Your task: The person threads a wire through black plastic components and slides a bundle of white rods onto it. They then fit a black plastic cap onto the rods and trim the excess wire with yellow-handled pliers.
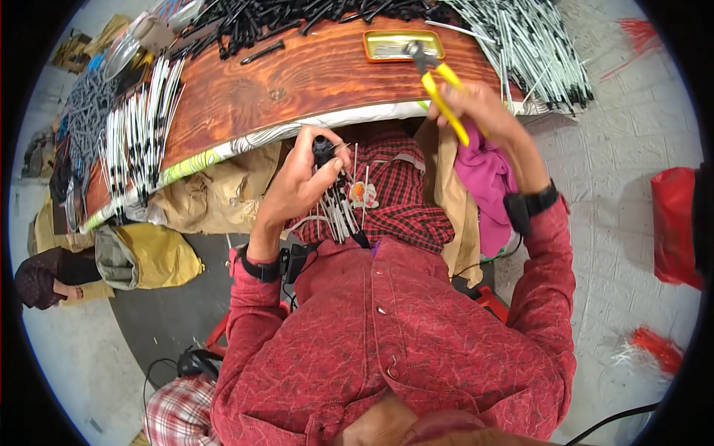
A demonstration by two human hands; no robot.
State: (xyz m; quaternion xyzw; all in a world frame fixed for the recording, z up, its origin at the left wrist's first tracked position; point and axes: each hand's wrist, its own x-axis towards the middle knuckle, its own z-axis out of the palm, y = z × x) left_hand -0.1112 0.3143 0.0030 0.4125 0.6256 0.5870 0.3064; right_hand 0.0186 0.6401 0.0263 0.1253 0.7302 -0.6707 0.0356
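My right hand (483, 111) is closed round a pair of yellow-handled pincers (433, 91), with their dark jaws over a shallow yellow tin with an orange rim (367, 47). Thin, light-coloured pieces lie in the tin. Over my lap, my left hand (297, 182) grips a black rounded part (323, 149) between thumb and fingers. Below that hand, several thin white rods (340, 214) with dark ends spread across the checked cloth on my lap; whether they join the black part cannot be made out.
The wooden table (297, 82) bears a heap of black rod-like parts (245, 18) at the back, white rods (532, 52) at the right and more rods (141, 123) at the left. Pink cloth (483, 186) hangs beside my right arm. Another person's foot (68, 290) shows far left.
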